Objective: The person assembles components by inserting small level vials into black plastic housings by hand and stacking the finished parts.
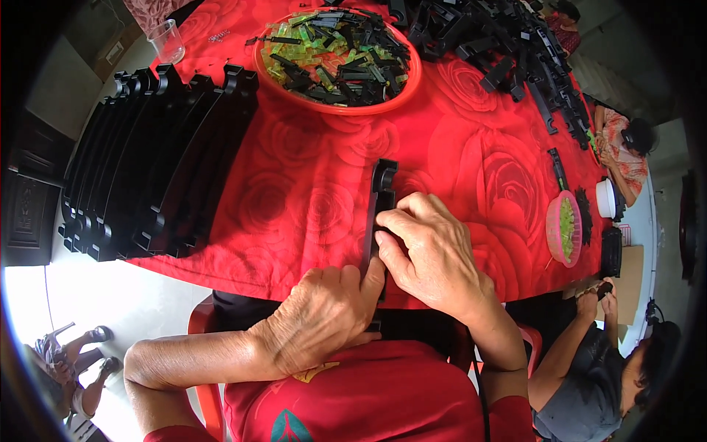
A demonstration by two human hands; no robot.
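A long black plastic part with a hooked, notched end [384,173] stands nearly lengthwise at the table's front edge, its far end pointing away from me. My left hand [320,317] is closed around its near end, with the thumb stretched along it. Bent over the middle of the part, my right hand [434,254] presses thumb and fingertips on its right side. Whether a smaller piece sits under those right fingertips is hidden.
Several similar black parts [147,162] stand in a row at the left. A red basin [414,81] of small yellow-green and black pieces stands at the back, beside a heap of black parts [508,66]. A pink basket [554,239] is at the right. Other people sit around the table.
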